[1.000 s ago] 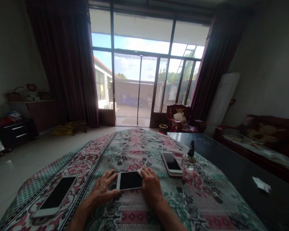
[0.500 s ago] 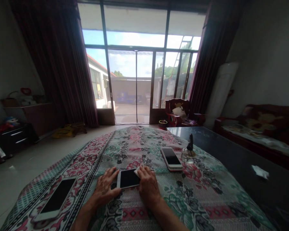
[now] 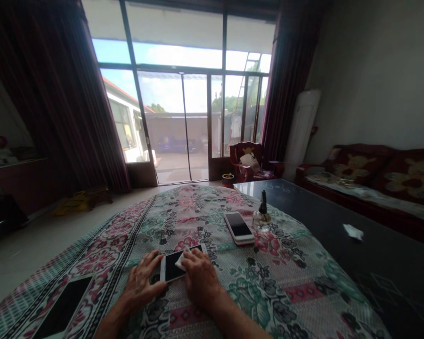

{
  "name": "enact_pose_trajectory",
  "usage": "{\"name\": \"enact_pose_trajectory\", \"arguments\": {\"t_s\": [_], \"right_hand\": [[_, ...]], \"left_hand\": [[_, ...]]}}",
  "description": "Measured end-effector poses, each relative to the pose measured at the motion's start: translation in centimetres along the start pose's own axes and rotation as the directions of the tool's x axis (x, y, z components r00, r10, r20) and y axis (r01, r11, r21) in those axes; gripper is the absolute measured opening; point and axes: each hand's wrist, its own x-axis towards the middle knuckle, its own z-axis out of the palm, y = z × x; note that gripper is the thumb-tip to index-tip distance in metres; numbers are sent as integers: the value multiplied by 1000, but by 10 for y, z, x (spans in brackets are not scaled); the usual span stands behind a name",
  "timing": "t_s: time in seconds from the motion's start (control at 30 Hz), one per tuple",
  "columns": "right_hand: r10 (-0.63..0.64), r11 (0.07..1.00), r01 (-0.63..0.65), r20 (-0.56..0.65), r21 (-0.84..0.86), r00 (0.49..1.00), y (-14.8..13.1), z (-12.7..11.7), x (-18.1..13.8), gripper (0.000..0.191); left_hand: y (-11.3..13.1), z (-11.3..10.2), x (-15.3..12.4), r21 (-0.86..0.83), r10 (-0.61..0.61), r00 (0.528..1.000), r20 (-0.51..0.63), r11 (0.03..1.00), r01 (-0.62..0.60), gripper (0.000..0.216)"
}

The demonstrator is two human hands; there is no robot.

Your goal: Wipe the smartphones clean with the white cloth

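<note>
A white-framed smartphone (image 3: 171, 270) with a dark screen lies face up on the flowered tablecloth (image 3: 183, 214). My left hand (image 3: 143, 278) steadies its left end, with the thumb at the lower corner and the forefinger at the upper one. My right hand (image 3: 199, 270) presses a white tissue (image 3: 179, 262) onto the screen, its fingers bunched over it and hiding part of the tissue and phone. Beyond it to the right lies a second white phone (image 3: 239, 226), near a small clear bottle (image 3: 262, 217) with a black top. A third phone (image 3: 61, 308) lies at the lower left, cut off by the frame.
To the right stands a dark glossy table (image 3: 325, 226) with a crumpled white tissue (image 3: 353, 232) on it. Behind it is a red sofa (image 3: 371, 162). A wooden armchair (image 3: 247, 162) and glass doors (image 3: 173, 136) stand ahead, with dark curtains (image 3: 56, 103) at the left.
My right hand has slid left along the screen with the tissue, uncovering the phone's right end. The whole view has turned to the right, so the surroundings sit further left.
</note>
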Motion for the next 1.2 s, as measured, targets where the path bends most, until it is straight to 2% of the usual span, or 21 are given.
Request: {"name": "enact_pose_trajectory", "arguments": {"t_s": [0.17, 0.27, 0.37, 0.5, 0.57, 0.63, 0.73, 0.83, 0.97, 1.07, 1.2], "right_hand": [[224, 968, -231, -81, -95, 971, 21, -6, 7, 40], [273, 949, -282, -83, -139, 959, 25, -8, 7, 44], [226, 964, -227, -20, -142, 974, 16, -5, 5, 45], [19, 996, -10, 99, -90, 995, -9, 4, 0, 39], [-85, 994, 93, 121, -63, 989, -21, 7, -2, 33], [-125, 990, 131, 118, -50, 985, -26, 8, -1, 27], [-65, 996, 71, 105, -54, 992, -17, 5, 3, 28], [86, 993, -82, 43, -87, 995, 2, -1, 9, 34], [251, 955, -255, -41, -155, 967, 21, -7, 14, 40], [251, 954, -251, -22, -163, 968, 19, -6, 14, 44], [96, 992, -89, 77, -87, 992, -4, 5, 11, 45]], "left_hand": [[7, -9, -1, -17, -15, 999, 46, 1000, 16, 67], [10, -12, -2, -41, -14, 999, 46, 999, 16, 66], [10, -12, -2, -46, -17, 999, 31, 999, 18, 66], [11, -12, -3, -50, -23, 999, 29, 998, 25, 65], [12, -13, -3, -39, -30, 999, 35, 999, 31, 65], [13, -13, -3, -28, -31, 999, 40, 999, 32, 67], [13, -14, -3, -26, -18, 999, 40, 999, 19, 66], [14, -15, -3, -33, -6, 999, 53, 999, 8, 67], [15, -16, -3, -47, -19, 999, 49, 999, 22, 67], [15, -16, -3, -58, -15, 999, 38, 998, 18, 66], [12, -12, -3, -57, -16, 999, 29, 998, 17, 66]]}}
